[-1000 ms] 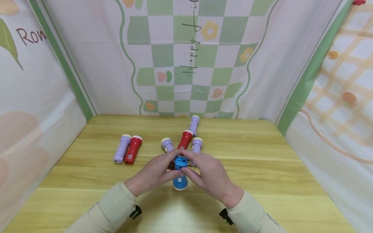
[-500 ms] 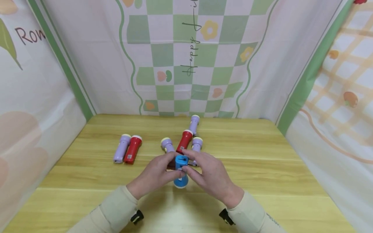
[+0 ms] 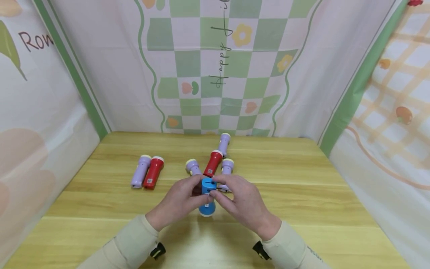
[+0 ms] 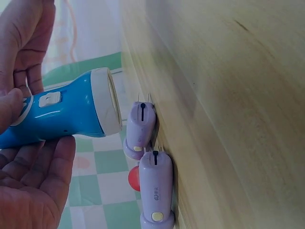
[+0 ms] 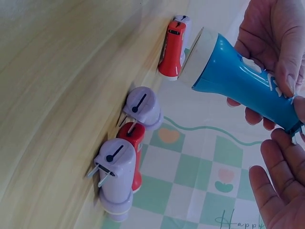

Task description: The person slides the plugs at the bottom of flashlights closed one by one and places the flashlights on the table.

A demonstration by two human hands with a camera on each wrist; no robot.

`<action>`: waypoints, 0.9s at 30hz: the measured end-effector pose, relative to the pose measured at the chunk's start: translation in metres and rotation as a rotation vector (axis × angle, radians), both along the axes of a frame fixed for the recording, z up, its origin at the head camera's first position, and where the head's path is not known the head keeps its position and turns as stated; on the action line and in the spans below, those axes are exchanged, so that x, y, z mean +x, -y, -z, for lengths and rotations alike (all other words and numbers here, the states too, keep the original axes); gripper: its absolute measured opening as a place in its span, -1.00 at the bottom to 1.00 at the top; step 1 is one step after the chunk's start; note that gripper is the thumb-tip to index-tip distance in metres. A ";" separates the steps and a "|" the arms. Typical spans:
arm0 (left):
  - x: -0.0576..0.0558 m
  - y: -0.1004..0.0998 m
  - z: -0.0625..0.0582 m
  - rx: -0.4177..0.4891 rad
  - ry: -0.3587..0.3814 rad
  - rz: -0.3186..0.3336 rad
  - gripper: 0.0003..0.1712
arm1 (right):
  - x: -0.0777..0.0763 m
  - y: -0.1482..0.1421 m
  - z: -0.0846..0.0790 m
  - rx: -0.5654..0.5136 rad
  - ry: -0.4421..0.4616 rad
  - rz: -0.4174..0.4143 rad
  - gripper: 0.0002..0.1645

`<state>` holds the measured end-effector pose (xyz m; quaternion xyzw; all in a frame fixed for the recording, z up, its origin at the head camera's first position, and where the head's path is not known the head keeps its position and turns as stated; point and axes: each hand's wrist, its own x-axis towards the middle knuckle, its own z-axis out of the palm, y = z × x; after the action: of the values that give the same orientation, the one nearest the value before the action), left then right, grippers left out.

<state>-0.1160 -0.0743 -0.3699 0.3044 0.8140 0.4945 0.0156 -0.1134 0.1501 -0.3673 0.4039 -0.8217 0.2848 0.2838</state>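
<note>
Fingertips had been parted. Short of the far edge of the counter, the blue flashlight was held steeply, lens down, gripped by the curled left hand, tail pinched by the right hand.
</note>
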 end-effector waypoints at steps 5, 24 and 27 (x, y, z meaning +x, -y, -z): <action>0.001 0.001 0.000 0.011 -0.007 0.002 -0.66 | 0.000 0.000 0.000 -0.004 -0.003 0.004 -0.62; 0.003 0.002 -0.002 0.004 -0.101 -0.011 -0.69 | -0.001 0.001 -0.001 -0.045 -0.024 -0.049 -0.69; 0.003 0.002 -0.003 -0.010 -0.114 -0.022 -0.68 | -0.001 0.002 -0.001 -0.065 -0.012 -0.069 -0.69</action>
<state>-0.1128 -0.0764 -0.3670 0.3229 0.8195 0.4723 -0.0348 -0.1149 0.1485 -0.3660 0.4241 -0.7959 0.3185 0.2920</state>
